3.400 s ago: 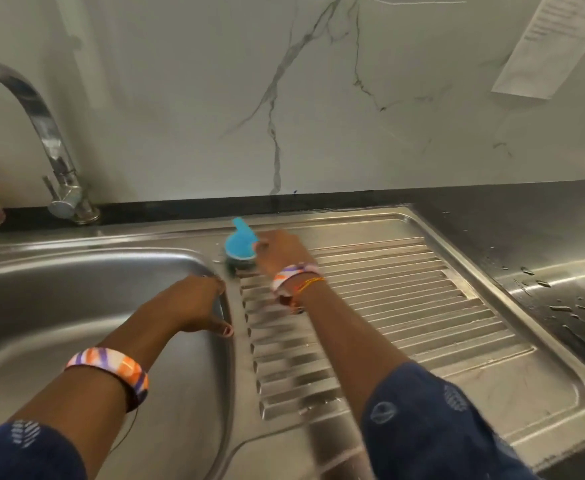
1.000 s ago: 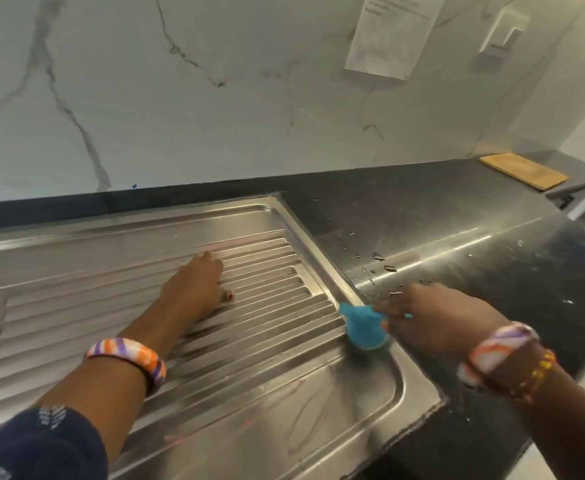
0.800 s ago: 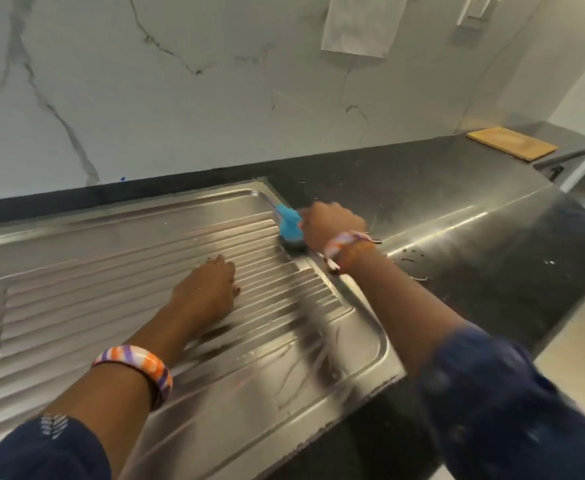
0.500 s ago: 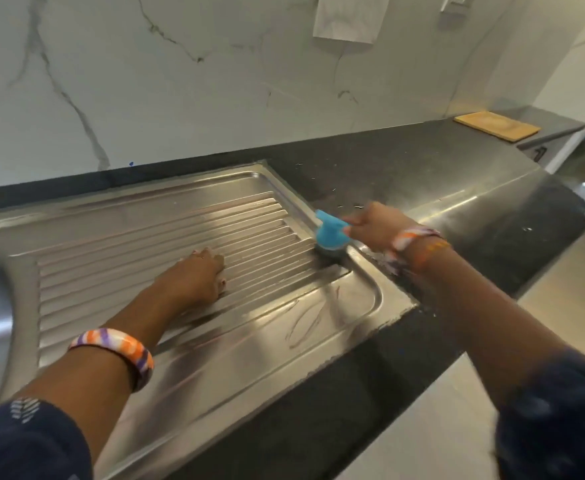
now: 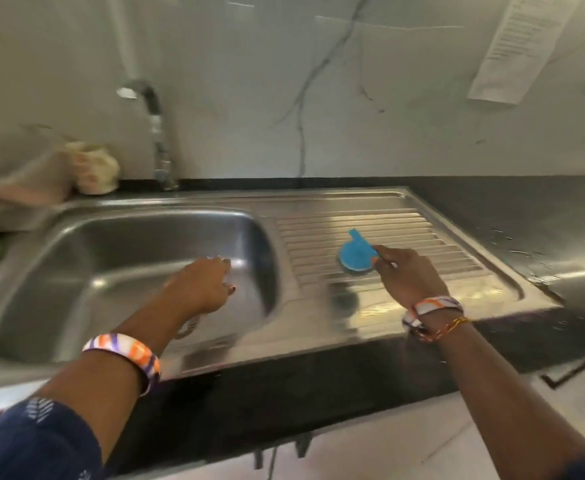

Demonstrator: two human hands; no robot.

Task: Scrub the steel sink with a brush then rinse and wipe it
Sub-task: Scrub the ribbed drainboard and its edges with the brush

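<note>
Head view is showing a stainless steel sink with a deep basin on the left and a ribbed draining board on the right, set into a dark stone surface. The right hand is holding a round blue scrubbing brush with a short tab handle, its fingers pinching the brush's right edge; the brush is sitting over the ribs of the draining board, near the middle, though whether its bristles are touching the steel is hard to tell. The left hand is reaching out above the right part of the basin, holding nothing, its fingers loosely bent and blurred. Both wrists are wearing orange, white and purple bangles, and dark blue sleeves are showing at the lower edge. A curved chrome tap is standing behind the basin against a white marble-patterned wall, with a printed paper sheet hanging at the upper right. A cream-coloured blurred object is resting left of the tap.
</note>
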